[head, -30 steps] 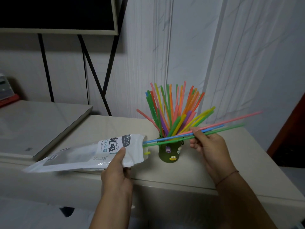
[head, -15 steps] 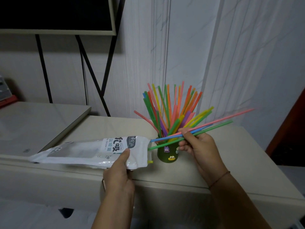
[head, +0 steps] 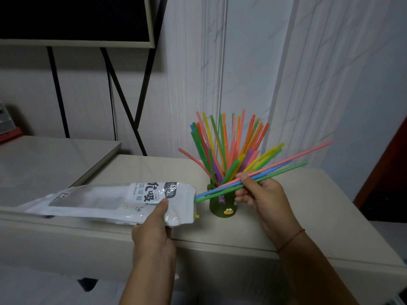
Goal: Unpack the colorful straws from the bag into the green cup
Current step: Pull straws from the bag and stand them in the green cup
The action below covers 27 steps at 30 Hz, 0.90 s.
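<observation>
A pale beige bench (head: 297,208) fills the lower half of the view, with a white panelled wall behind it. The landmark is a small green cup (head: 222,206) standing upright near the bench's middle, decorated with little cartoon stickers. Left of the cup, a white plastic straw bag (head: 105,201) with printed lettering lies lengthwise, its open mouth pointing at the cup and close beside it. Rising out of the cup is a spread fan of colorful straws (head: 229,146) — orange, green, yellow, pink, purple.

In front of the cup and to its left, the left hand (head: 154,234) grasps the bag near its mouth, thumb pressed on top. Just right of the cup, the right hand (head: 262,197) is clenched around a small bunch of straws (head: 284,166) — pink, blue and green — held at a low slant across the front of the cup; their lower ends sit just outside the bag mouth, their upper ends reach well to the cup's right. A thin cord circles the right wrist. One yellow-green straw tip (head: 196,216) pokes from the bag's lower corner.
</observation>
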Tool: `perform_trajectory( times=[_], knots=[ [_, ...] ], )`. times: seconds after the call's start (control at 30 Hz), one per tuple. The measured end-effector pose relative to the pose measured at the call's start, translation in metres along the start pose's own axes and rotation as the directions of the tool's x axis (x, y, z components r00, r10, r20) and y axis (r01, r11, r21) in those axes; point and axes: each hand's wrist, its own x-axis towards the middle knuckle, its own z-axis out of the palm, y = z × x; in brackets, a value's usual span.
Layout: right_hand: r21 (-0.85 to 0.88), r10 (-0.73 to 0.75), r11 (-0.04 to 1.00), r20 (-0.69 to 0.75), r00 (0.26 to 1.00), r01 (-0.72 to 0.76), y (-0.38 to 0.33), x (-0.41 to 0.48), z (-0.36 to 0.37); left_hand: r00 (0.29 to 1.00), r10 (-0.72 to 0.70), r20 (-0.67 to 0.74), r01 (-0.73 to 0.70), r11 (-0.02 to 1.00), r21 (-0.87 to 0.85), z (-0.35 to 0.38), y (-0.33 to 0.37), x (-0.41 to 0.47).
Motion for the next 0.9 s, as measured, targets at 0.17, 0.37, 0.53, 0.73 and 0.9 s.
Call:
perform_trajectory(
  times=[0.17,0.37,0.53,0.73,0.9],
  knots=[
    [-0.018,0.045,0.999,0.038,0.998,-0.044,0.008,-0.007,0.014,1.0,0.018,0.015,-0.019,0.999,0.049,0.003,-0.004,-0.006],
    [-0.022,0.094,0.995,0.076,0.993,-0.093,0.017,-0.012,0.031,0.998,-0.038,0.044,0.034,0.995,0.091,0.005,-0.008,-0.007],
    [-0.032,0.096,0.995,0.085,0.992,-0.094,0.017,-0.012,0.032,0.997,-0.055,0.051,0.051,0.995,0.084,0.003,-0.009,-0.003],
    [0.02,0.03,0.999,-0.038,0.999,-0.029,0.0,-0.001,0.003,1.0,-0.017,-0.002,0.017,1.0,0.003,-0.001,0.001,0.003],
    [0.013,-0.072,0.997,-0.183,0.981,0.076,-0.011,0.01,-0.023,1.0,-0.005,-0.007,0.005,1.0,-0.01,-0.004,0.003,0.008]
  ],
)
